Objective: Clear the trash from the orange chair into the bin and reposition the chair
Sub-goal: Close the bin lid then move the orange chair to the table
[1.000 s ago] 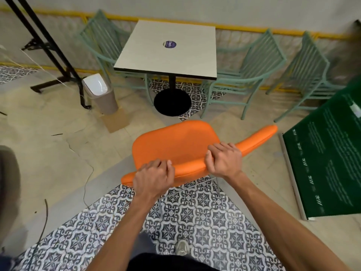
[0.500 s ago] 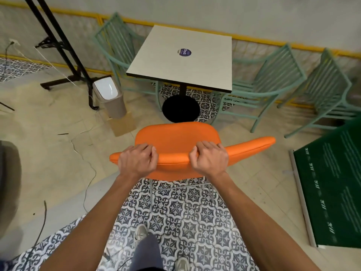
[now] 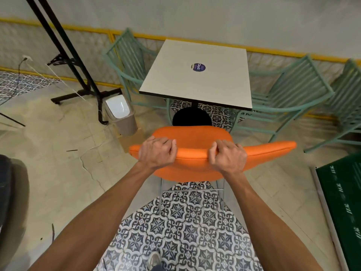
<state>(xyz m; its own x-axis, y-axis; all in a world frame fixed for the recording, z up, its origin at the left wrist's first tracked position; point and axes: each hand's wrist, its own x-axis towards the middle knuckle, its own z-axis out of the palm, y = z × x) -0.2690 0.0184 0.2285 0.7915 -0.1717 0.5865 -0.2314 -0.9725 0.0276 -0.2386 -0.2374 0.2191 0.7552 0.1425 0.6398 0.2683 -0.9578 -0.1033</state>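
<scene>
While the orange chair, at six o'clock of the worktop, is clamped at its backrest by the fingers of left hand and right hand, repositioning is judged underway; a push toward twelve o'clock is needed.

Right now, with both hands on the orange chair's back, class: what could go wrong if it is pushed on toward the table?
1. The left hand and right hand grip only the top edge of the orange padded chair; pushed on, its legs might strike the black round base of the pale square table.
2. The chair's backrest end jutting to the right could clip the mint-green metal chair beside the table.
</scene>
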